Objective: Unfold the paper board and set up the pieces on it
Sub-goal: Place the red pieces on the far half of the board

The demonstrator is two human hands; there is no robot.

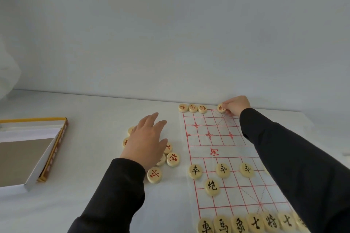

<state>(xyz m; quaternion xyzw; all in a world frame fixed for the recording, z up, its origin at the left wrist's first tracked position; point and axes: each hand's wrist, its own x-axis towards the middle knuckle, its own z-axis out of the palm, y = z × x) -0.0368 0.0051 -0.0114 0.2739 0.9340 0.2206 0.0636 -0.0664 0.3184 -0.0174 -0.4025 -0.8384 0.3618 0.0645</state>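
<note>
In the head view, the paper board is laid flat on the tabletop. A red piece is pinched by the right grip at its far edge; the left grip is spread, released, over loose red pieces beside the board

Near-row pieces read 車 馬 象 士 將 士; three pawns read 卒, the board 河.

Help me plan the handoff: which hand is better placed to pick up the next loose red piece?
Left. The left hand is open over the loose red pieces beside the board, while the right hand pinches a piece at the far row.
</note>
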